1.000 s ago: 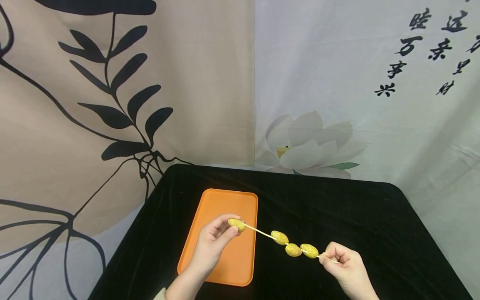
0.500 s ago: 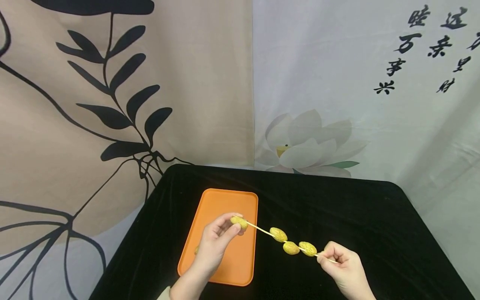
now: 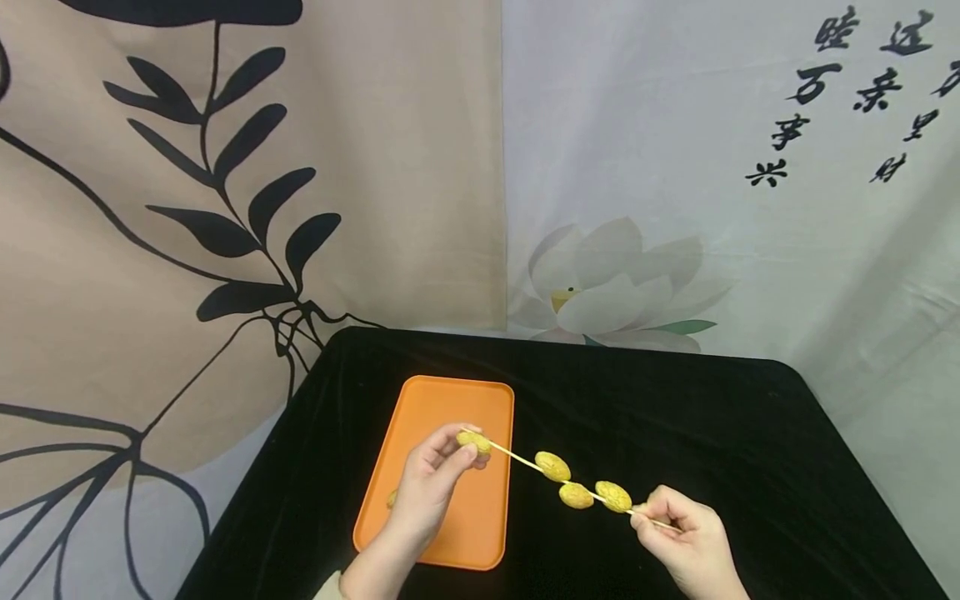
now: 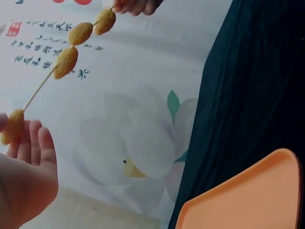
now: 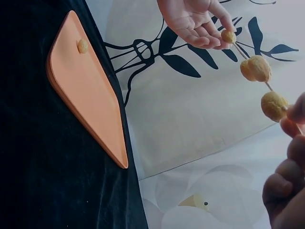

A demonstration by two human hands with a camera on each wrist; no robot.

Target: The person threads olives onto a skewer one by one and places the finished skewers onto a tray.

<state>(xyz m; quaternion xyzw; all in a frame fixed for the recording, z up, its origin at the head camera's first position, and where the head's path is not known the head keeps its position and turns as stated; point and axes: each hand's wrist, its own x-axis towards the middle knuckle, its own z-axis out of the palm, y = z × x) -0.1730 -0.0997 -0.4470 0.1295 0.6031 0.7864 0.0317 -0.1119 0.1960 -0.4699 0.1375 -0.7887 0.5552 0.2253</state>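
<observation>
A thin wooden skewer (image 3: pixel 516 455) slants between both hands. Three yellow, wrinkled, oval, date-like pieces sit close together on it, among them the middle piece (image 3: pixel 576 496), towards its right end. My left hand (image 3: pixel 429 483) pinches another such yellow piece (image 3: pixel 474 442) at the skewer's far left end, between thumb and fingers; the left wrist view shows this piece (image 4: pixel 13 127) with the other fingers spread behind it. My right hand (image 3: pixel 688 533) pinches the skewer's lower right end, just beside the nearest piece (image 5: pixel 274 106). Exactly how the left piece sits on the tip is partly hidden.
An orange tray (image 3: pixel 457 400) lies on the black-covered table (image 3: pixel 660 417), under my left hand. One loose yellow piece (image 5: pixel 82 46) rests on it, mostly behind my left forearm in the head view. A printed curtain (image 3: pixel 420 167) hangs behind the table.
The skewer and its three grouped pieces have shifted slightly left. A loose piece on the tray has come into view beside my left forearm. Both hands keep their grips.
</observation>
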